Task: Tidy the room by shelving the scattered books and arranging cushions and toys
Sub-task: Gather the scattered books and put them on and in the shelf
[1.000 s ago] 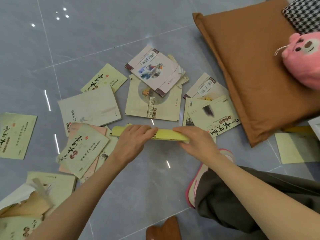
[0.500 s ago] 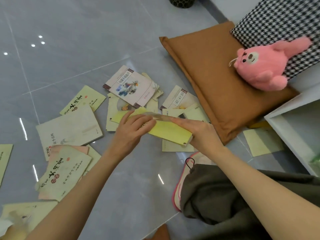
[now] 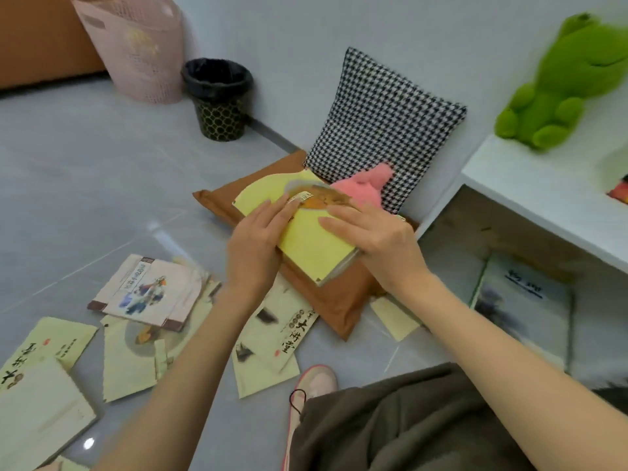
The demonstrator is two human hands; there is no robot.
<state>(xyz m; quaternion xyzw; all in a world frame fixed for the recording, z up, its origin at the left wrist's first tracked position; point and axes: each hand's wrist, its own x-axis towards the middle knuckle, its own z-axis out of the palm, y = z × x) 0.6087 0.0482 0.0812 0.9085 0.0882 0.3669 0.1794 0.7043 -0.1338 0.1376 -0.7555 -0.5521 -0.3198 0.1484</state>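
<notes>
Held book: thin yellow paperback book (image 3: 311, 244), tilted, gripped between my left hand (image 3: 253, 248) and right hand (image 3: 377, 237), above the brown cushion.
Brown cushion: flat brown fabric floor cushion (image 3: 334, 300), lying on the floor.
Checked cushion: black-and-white houndstooth cushion (image 3: 384, 127), upright behind the brown cushion.
Pink toy: pink plush toy (image 3: 365, 186) on the brown cushion, partly hidden by my book.
Scattered books: pale yellow-green paperbacks (image 3: 142, 294) strewn left of the brown cushion.
Green toy: green plush frog (image 3: 564, 83), on the white shelf right of the brown cushion.

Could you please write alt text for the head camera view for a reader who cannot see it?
Left hand and right hand hold a stack of yellow paperback books above a brown floor cushion. More books lie scattered on the grey tiled floor; a green frog plush sits on a white shelf.
</notes>
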